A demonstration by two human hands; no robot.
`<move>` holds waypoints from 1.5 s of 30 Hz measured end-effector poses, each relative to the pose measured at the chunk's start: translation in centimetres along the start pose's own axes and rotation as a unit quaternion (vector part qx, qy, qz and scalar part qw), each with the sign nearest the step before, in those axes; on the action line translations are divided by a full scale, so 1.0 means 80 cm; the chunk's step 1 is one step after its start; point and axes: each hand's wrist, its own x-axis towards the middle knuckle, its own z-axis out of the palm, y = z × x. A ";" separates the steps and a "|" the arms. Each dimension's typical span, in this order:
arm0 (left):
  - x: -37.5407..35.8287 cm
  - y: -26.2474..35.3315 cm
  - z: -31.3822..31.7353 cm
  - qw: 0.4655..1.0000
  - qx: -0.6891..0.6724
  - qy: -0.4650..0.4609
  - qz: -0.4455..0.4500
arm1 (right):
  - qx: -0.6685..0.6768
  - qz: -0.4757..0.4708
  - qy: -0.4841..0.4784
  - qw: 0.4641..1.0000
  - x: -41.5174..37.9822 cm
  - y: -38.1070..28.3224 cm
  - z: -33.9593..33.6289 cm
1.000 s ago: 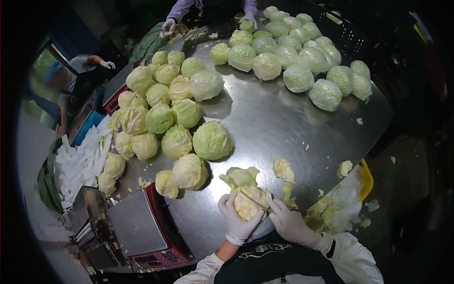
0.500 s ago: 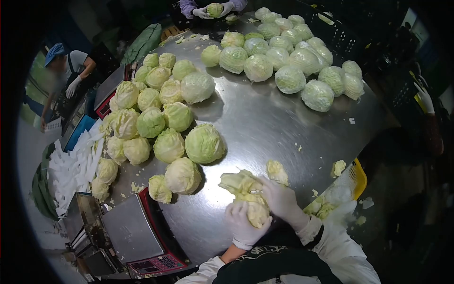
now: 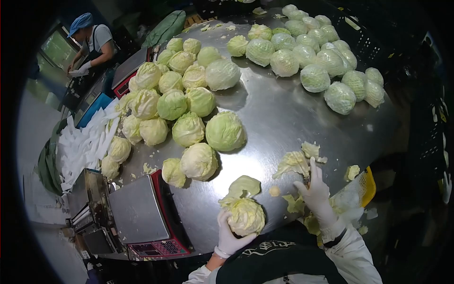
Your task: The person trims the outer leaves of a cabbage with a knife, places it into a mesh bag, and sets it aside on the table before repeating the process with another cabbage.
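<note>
My left hand (image 3: 230,236), in a white glove, is closed around the lower left side of a pale green cabbage (image 3: 246,217). A loose outer leaf (image 3: 243,186) stands up from its far side. To the right, my right hand (image 3: 315,191), also gloved, has its index finger stretched out and its thumb apart. It is beside torn cabbage leaves (image 3: 293,164) on the metal table (image 3: 279,123). A small dark brownish bit shows between thumb and finger, too small to name. A round pale cut piece (image 3: 275,190) lies between my hands.
Bare cabbages (image 3: 172,104) are piled on the left, and wrapped cabbages (image 3: 315,78) at the far right. A red-edged scale (image 3: 139,213) stands at the near left, by white strips (image 3: 87,146). A yellow-rimmed basket (image 3: 369,187) is at the right edge. A co-worker (image 3: 97,45) stands far left.
My right hand has come away from the cabbage to the right, where leaves now lie on the table. My left hand still holds the cabbage. The whole view has shifted.
</note>
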 end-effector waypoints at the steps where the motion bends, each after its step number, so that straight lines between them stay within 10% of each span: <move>1: 0.009 0.008 0.005 0.999 0.033 0.007 -0.001 | 0.000 0.000 -0.001 1.000 -0.010 -0.011 0.000; 5: 0.041 0.044 0.020 0.987 0.140 -0.046 0.064 | 0.027 -0.283 -0.076 0.956 -0.047 -0.056 0.010; 8: 0.049 0.044 0.008 0.954 0.204 -0.163 0.146 | 0.119 -0.291 -0.292 0.903 -0.034 -0.071 0.021; 15: 0.047 0.035 -0.052 0.959 0.184 -0.194 0.088 | 0.107 -0.051 -0.089 0.989 0.040 -0.009 0.051; 19: 0.021 0.013 -0.042 0.993 0.023 -0.112 0.000 | -0.024 -0.116 0.031 0.992 -0.001 -0.027 0.025; 23: 0.028 0.001 -0.020 0.990 -0.074 -0.081 -0.093 | 0.163 -0.199 -0.248 0.934 -0.038 -0.057 0.044; 25: 0.032 0.004 -0.016 0.982 -0.129 -0.048 -0.130 | 0.186 -0.257 -0.198 0.927 -0.060 -0.054 0.077; 32: 0.021 -0.003 0.028 0.825 -0.409 0.204 -0.333 | 0.168 -0.299 -0.135 0.930 -0.088 -0.082 0.084; 37: 0.029 0.009 0.000 0.789 -0.491 0.135 -0.344 | 0.284 -0.097 -0.082 0.950 -0.059 -0.030 0.090; 39: 0.029 0.004 -0.012 0.641 -0.686 -0.001 -0.345 | 0.238 -0.065 0.012 0.969 -0.028 0.017 0.087; 41: 0.026 0.005 -0.017 0.626 -0.701 -0.035 -0.340 | 0.304 0.083 -0.002 0.949 -0.011 0.023 0.041; 43: 0.030 0.006 -0.018 0.611 -0.700 -0.023 -0.370 | 0.202 -0.142 0.143 0.958 -0.001 0.036 0.018; 45: 0.042 0.019 -0.033 0.626 -0.694 -0.032 -0.355 | 0.220 -0.117 0.135 0.959 -0.006 0.046 0.012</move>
